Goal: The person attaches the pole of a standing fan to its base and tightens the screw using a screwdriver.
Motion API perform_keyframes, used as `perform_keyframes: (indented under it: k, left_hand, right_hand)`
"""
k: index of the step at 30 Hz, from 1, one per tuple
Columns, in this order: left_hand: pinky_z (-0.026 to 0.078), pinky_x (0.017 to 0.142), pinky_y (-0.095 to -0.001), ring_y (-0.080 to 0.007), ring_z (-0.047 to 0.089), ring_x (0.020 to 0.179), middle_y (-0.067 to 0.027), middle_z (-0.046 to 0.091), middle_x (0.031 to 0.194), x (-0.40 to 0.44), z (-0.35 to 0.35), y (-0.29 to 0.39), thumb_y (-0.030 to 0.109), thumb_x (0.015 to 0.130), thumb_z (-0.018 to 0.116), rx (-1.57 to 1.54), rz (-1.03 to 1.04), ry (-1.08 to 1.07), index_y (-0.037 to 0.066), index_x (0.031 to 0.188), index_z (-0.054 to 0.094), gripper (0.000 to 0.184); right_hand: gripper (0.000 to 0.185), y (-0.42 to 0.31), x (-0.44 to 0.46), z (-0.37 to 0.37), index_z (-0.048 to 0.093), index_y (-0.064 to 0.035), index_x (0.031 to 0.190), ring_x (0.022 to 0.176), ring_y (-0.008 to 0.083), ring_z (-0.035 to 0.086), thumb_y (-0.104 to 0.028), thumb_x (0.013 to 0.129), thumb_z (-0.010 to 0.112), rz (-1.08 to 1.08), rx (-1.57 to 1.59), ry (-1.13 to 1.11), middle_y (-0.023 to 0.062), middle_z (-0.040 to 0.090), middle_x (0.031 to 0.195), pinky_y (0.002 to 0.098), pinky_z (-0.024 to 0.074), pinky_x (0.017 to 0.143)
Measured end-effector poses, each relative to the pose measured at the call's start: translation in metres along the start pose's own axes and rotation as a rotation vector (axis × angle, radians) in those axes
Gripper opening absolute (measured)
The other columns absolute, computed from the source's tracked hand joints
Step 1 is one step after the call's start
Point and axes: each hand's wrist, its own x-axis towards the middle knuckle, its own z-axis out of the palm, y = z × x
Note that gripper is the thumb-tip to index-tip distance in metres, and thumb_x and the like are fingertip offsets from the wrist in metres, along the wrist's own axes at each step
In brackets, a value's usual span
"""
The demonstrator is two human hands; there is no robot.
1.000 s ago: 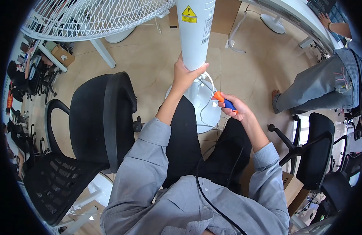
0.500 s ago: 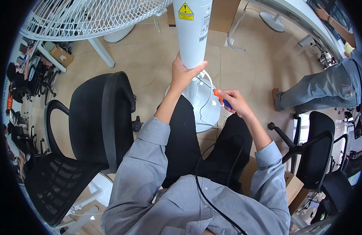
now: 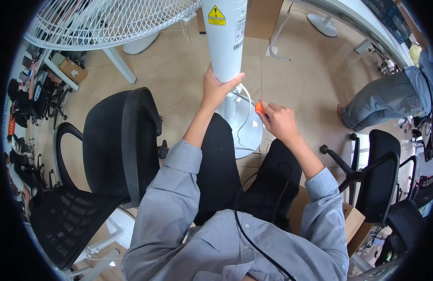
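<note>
My left hand (image 3: 217,88) is wrapped round the lower end of a white fan housing (image 3: 223,49), which carries a yellow warning label (image 3: 216,15) and a barcode sticker. Below that grip, a white cable (image 3: 249,100) loops down beside the fan's stand, whose round white base (image 3: 247,137) rests on the floor between my knees. Closed round a screwdriver (image 3: 260,107) with an orange handle end, my right hand (image 3: 281,122) is just right of the stand. The screwdriver's shaft points up-left toward the stand under the housing; whether its tip touches anything I cannot tell.
A white wire fan guard (image 3: 113,23) spreads across the upper left. Black office chairs stand at left (image 3: 111,140) and right (image 3: 378,178). A cardboard box (image 3: 352,224) is by my right side. Another person in jeans (image 3: 378,100) stands at a table on the right.
My right hand has turned about the screwdriver, and the handle's blue part is now hidden. The fan housing sits slightly further left in view. The person at right has shifted stance.
</note>
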Motion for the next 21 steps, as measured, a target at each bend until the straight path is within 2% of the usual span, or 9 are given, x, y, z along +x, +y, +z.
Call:
perform_keyframes:
  k: [5, 8, 11, 14, 17, 18, 21]
  left_hand:
    - [0.056, 0.08, -0.0301, -0.0152, 0.068, 0.09, -0.0089, 0.07, 0.103, -0.002, 0.0, 0.0, 0.016, 0.077, 0.086, -0.011, -0.011, -0.003, -0.002, 0.118, 0.059, 0.051]
    - [0.056, 0.08, -0.0302, -0.0153, 0.068, 0.091, -0.0087, 0.07, 0.103, -0.003, 0.0, 0.001, 0.015, 0.078, 0.086, 0.012, 0.006, 0.007, -0.001, 0.118, 0.059, 0.051]
    - [0.056, 0.081, -0.0304, -0.0155, 0.068, 0.092, -0.0089, 0.07, 0.104, -0.003, 0.001, 0.002, 0.016, 0.078, 0.086, 0.016, 0.023, -0.001, -0.001, 0.118, 0.059, 0.051]
    - [0.056, 0.082, -0.0306, -0.0159, 0.068, 0.093, -0.0093, 0.07, 0.105, -0.003, -0.001, 0.002, 0.016, 0.077, 0.086, 0.019, 0.023, -0.008, -0.001, 0.119, 0.059, 0.052]
    - [0.055, 0.083, -0.0309, -0.0163, 0.068, 0.094, -0.0097, 0.07, 0.107, 0.0, -0.003, -0.002, 0.016, 0.077, 0.086, 0.023, 0.01, -0.021, 0.0, 0.12, 0.059, 0.053]
    - [0.055, 0.083, -0.0311, -0.0165, 0.068, 0.094, -0.0097, 0.07, 0.107, -0.001, -0.003, -0.001, 0.016, 0.077, 0.086, 0.023, 0.007, -0.023, 0.0, 0.12, 0.059, 0.053]
    - [0.055, 0.084, -0.0319, -0.0171, 0.068, 0.096, -0.0097, 0.07, 0.108, -0.001, -0.002, 0.002, 0.017, 0.077, 0.086, 0.031, 0.014, -0.021, 0.001, 0.121, 0.059, 0.055]
  right_hand:
    - [0.041, -0.008, -0.017, 0.015, 0.071, -0.0093, 0.121, 0.061, 0.0152, 0.061, -0.025, 0.084, 0.077, -0.137, -0.282, 0.182, 0.0002, 0.06, 0.075, 0.0305, 0.0481, 0.051]
    - [0.041, -0.011, -0.016, 0.014, 0.07, -0.0081, 0.123, 0.063, 0.0163, 0.061, -0.02, 0.084, 0.077, -0.061, -0.171, 0.17, 0.0031, 0.062, 0.079, 0.0296, 0.0484, 0.051]
    - [0.04, -0.017, -0.013, 0.005, 0.071, -0.0067, 0.121, 0.064, 0.0197, 0.062, -0.015, 0.083, 0.076, 0.091, 0.081, 0.046, 0.0066, 0.064, 0.083, 0.0298, 0.0489, 0.054]
    - [0.041, 0.002, -0.016, 0.012, 0.07, -0.0034, 0.125, 0.075, 0.0223, 0.066, -0.012, 0.085, 0.075, 0.244, 0.541, -0.14, 0.0071, 0.07, 0.091, 0.0309, 0.053, 0.073]
    - [0.04, 0.008, -0.014, 0.008, 0.069, 0.0027, 0.124, 0.085, 0.017, 0.068, -0.015, 0.088, 0.076, 0.791, 1.076, -0.362, 0.0085, 0.073, 0.102, 0.0261, 0.0509, 0.081]
    - [0.041, 0.011, -0.012, 0.01, 0.068, 0.0055, 0.124, 0.091, 0.0144, 0.067, -0.016, 0.09, 0.076, 0.778, 1.217, -0.327, 0.0096, 0.072, 0.108, 0.0266, 0.0533, 0.081]
    - [0.038, 0.009, -0.009, 0.014, 0.071, 0.0007, 0.121, 0.068, 0.0061, 0.059, -0.019, 0.089, 0.077, 0.899, 1.392, -0.289, 0.0027, 0.071, 0.092, 0.0223, 0.0458, 0.054]
